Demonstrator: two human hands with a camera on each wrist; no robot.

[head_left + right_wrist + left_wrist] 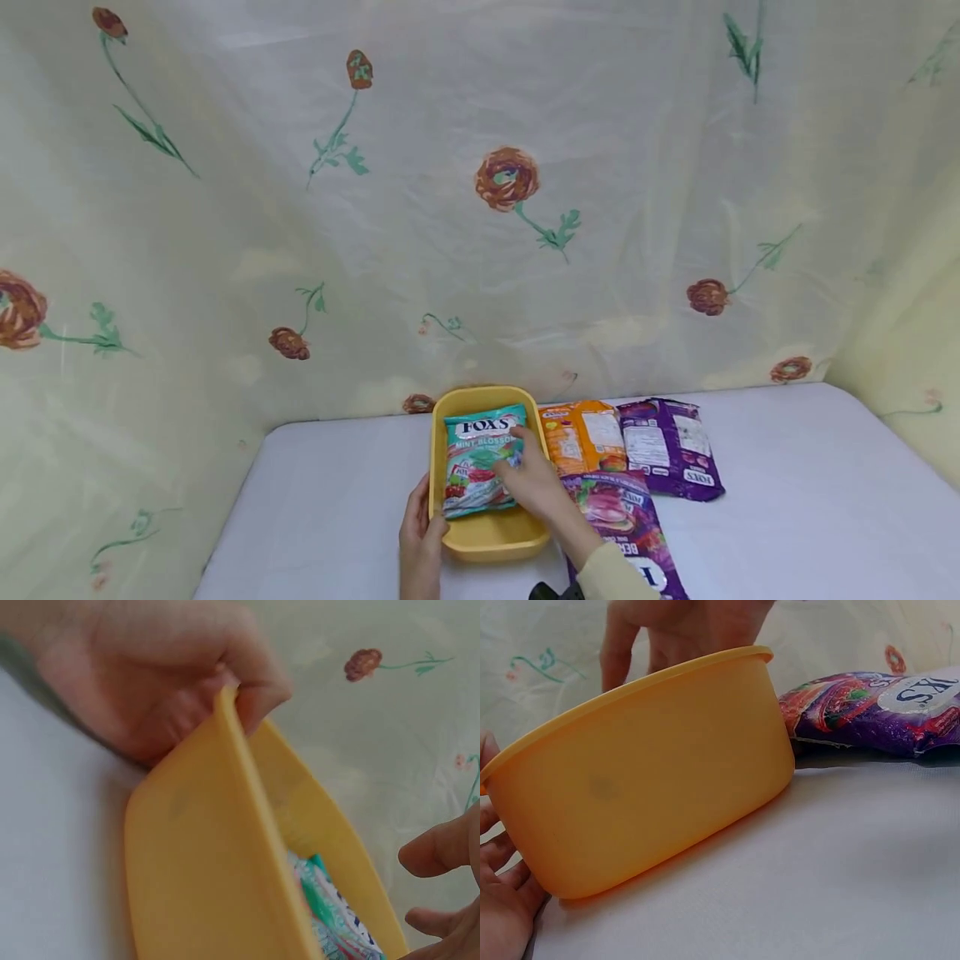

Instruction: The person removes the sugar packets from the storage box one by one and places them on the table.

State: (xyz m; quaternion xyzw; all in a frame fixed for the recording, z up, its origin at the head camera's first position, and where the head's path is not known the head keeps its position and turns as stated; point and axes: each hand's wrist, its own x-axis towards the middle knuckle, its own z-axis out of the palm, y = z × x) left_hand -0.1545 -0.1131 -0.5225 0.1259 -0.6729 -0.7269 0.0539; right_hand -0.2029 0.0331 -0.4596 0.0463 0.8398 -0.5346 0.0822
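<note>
A yellow plastic tub [501, 547] stands on the white-covered table, with a teal Fox's Mint Blossom candy bag [474, 467] lying face up inside. My left hand [422, 537] grips the tub's near left side; in the right wrist view that hand [176, 682] has its thumb hooked over the rim. Over the right half of the bag reaches my right hand [534, 483], thumb and fingers spread apart. The right wrist view shows this hand [454, 877] at the right edge, its fingers parted above the bag. Whether any fingertip touches the bag is hard to tell.
Right of the tub lie an orange candy bag [583, 437], a purple bag [670, 450] and a purple berry bag [618, 517], partly under my right forearm. Behind the table hangs a pale flowered curtain [615, 150].
</note>
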